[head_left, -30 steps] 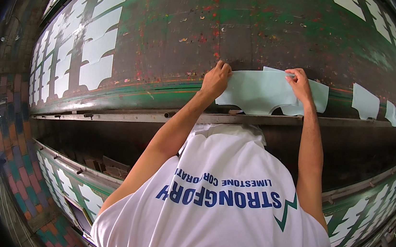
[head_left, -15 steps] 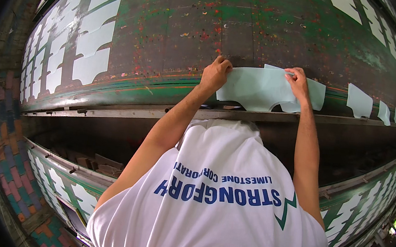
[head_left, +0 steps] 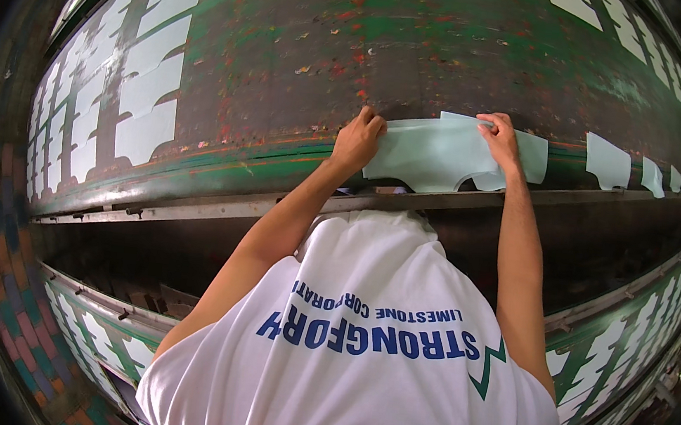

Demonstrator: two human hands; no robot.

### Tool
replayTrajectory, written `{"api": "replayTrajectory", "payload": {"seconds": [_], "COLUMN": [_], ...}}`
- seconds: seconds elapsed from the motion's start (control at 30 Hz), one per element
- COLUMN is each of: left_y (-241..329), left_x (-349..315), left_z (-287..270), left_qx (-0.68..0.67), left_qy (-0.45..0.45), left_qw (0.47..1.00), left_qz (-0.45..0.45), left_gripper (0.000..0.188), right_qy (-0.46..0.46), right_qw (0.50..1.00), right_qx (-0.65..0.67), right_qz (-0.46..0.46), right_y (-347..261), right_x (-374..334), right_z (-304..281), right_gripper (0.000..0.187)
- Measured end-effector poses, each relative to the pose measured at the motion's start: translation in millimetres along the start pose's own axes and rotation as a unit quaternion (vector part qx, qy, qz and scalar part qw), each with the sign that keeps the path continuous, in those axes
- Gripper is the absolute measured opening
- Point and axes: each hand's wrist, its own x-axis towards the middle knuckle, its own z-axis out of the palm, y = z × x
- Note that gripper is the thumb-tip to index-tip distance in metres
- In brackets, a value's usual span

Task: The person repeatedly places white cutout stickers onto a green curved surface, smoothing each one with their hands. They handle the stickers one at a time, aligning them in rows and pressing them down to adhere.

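A pale blue-white cut fabric panel (head_left: 422,150), with curved cutouts along its near side, lies at the near edge of a long green and brown table (head_left: 447,66). My left hand (head_left: 358,138) pinches its left upper corner, fingertips curled closed. At the other end, my right hand (head_left: 499,140) holds the upper right edge between thumb and fingers. A second pale fabric panel (head_left: 536,154) shows from beneath, past my right hand and above the upper edge. How far the two overlap is hidden.
Similar fabric pieces (head_left: 609,163) continue in a row to the right. More cut pieces (head_left: 149,101) lie in columns at the left. A metal rail (head_left: 217,206) edges the table before me. Behind me stands another table (head_left: 86,302) bearing pale pieces; coloured paving (head_left: 20,295) lies left.
The view has tilted and shifted slightly, so the table appears a little turned. Both hands keep their grip on the panel, with little movement against it.
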Motion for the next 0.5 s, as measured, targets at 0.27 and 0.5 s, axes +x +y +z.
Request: {"api": "replayTrajectory", "payload": {"seconds": [0.27, 0.5], "left_y": [36, 52], "left_x": [-39, -63], "left_z": [-33, -81], "left_qx": [0.043, -0.362], "left_qy": [0.051, -0.149], "left_qw": [0.98, 0.919], "left_qz": [0.188, 0.035], "left_gripper": [0.012, 0.011], "right_qy": [-0.058, -0.148], "right_qw": [0.998, 0.957], "right_qx": [0.028, 0.251], "right_qz": [0.004, 0.009], "right_y": [13, -15], "right_x": [-7, -32], "right_z": [-24, -65], "right_gripper": [0.01, 0.012]}}
